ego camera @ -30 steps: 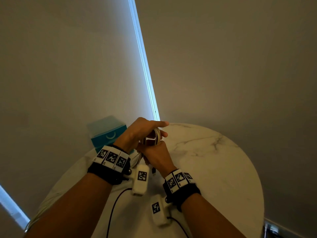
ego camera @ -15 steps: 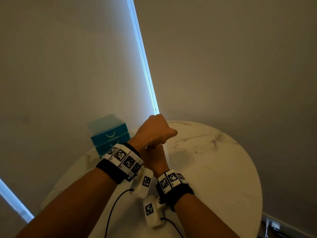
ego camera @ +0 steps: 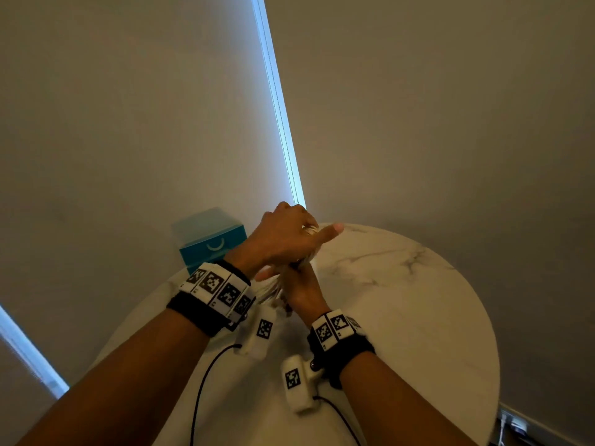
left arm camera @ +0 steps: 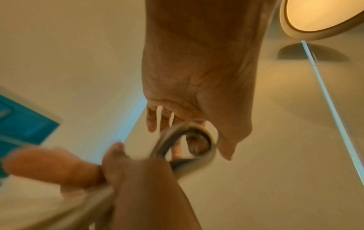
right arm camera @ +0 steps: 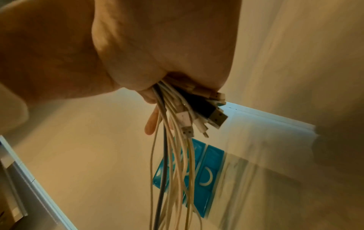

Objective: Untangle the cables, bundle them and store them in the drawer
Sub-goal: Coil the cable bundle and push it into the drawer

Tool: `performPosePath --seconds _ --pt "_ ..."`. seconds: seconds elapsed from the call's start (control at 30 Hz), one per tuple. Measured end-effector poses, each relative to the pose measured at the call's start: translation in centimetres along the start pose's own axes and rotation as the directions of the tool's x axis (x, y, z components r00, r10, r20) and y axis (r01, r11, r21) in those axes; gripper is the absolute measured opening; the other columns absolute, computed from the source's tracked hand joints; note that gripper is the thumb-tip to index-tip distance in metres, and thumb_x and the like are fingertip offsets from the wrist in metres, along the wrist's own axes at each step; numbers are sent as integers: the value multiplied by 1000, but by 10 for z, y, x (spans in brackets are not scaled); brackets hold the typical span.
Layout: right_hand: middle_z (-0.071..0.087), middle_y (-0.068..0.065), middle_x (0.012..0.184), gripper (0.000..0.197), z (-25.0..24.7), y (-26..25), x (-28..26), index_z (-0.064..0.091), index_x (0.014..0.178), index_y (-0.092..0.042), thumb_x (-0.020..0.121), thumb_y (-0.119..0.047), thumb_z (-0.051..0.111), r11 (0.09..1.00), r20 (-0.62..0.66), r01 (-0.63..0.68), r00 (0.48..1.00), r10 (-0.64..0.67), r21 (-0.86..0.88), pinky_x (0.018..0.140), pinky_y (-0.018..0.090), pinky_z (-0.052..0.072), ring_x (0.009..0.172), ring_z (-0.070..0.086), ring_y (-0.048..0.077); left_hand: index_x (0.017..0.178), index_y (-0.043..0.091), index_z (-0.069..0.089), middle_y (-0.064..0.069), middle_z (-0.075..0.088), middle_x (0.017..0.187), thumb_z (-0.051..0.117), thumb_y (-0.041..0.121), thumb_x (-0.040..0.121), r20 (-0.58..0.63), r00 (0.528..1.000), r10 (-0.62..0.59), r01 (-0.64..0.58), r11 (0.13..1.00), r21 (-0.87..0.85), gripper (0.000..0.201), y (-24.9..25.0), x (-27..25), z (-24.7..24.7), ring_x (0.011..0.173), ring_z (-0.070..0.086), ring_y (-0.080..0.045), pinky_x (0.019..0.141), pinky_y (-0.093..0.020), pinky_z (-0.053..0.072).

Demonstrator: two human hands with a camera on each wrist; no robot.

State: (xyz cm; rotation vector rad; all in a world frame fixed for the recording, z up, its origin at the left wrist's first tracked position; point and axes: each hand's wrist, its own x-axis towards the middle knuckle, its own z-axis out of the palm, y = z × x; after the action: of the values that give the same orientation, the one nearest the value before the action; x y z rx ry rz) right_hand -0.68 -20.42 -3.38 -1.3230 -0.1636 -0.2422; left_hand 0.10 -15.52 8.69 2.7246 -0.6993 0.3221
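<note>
The room is dim; cool blue daylight leaks through a narrow window gap [ego camera: 279,104] in the upper middle of the head view. A round lamp [left arm camera: 323,17] glows warm at the left wrist view's upper right. Both wrist views are motion-blurred, with edges bent.

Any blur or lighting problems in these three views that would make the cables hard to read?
Head view: dim, hands sharp, cables mostly hidden between them. Left wrist view: right hand and cable loop smeared by motion blur, lamp glaring at top right. Right wrist view: plugs sharp, drawer unit and background streaked.
</note>
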Motion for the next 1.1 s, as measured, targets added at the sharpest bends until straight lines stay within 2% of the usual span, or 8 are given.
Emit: performPosePath --seconds 0.13,0.23,0.33,0.5,0.7,0.8,0.93,1.1 --pt "83 7 96 32 -3 9 10 78 106 -17 113 -34 52 976 -103 -156 980 172 149 80 36 61 91 76 24 139 27 47 5 55 137 65 85 76 95 992 -83 109 943 -315 87 -42 -15 -14 115 59 -12 84 -29 54" --pt "73 5 138 37 -5 10 12 85 101 -12 109 -34 56 906 -5 -255 962 273 337 97 43 60 124 68 26 132 30 49 8 63 127 76 94 52 219 967 -130 161 978 -130 106 -88 -38 -5 111 63 -8 90 -32 58" --pt "62 -1 153 38 0 5 12 75 127 0 107 -26 57 838 89 -327 943 321 437 97 44 61 134 62 22 139 27 53 9 64 132 81 82 65 328 926 -190 194 981 20 97 -109 -52 10 118 63 -12 103 -32 54" --pt "80 1 118 53 0 4 9 75 129 -8 114 -45 40 863 145 -352 936 320 363 91 41 64 102 79 16 141 31 66 11 70 128 75 75 82 386 920 -63 83 996 -34 75 -112 -48 22 113 65 -10 96 -27 47" --pt "76 5 132 51 -3 6 8 80 125 -12 102 -50 55 893 98 -306 952 290 330 109 55 55 130 67 25 87 37 76 12 79 82 76 51 95 409 912 6 57 988 -142 15 -113 -45 33 69 68 5 67 -6 46" --pt "80 11 120 52 -1 10 8 81 118 -10 110 -50 49 899 57 -299 953 297 320 105 59 57 118 74 34 105 34 74 20 76 89 77 41 97 420 907 33 66 973 -221 11 -110 -49 32 78 72 5 75 -10 54" --pt "67 4 67 31 1 8 6 71 112 -5 113 -30 52 830 -49 -278 938 343 484 82 49 60 86 79 26 134 16 68 -1 78 115 51 72 100 518 846 -127 155 988 -12 68 -108 -55 40 101 75 -18 102 -37 58" --pt "44 -4 49 32 -7 15 13 67 120 3 112 -25 55 787 -144 -278 897 418 551 66 32 52 39 47 8 151 19 45 0 76 124 60 56 104 583 802 -131 91 991 98 62 -117 -68 36 109 71 -18 106 -43 55"
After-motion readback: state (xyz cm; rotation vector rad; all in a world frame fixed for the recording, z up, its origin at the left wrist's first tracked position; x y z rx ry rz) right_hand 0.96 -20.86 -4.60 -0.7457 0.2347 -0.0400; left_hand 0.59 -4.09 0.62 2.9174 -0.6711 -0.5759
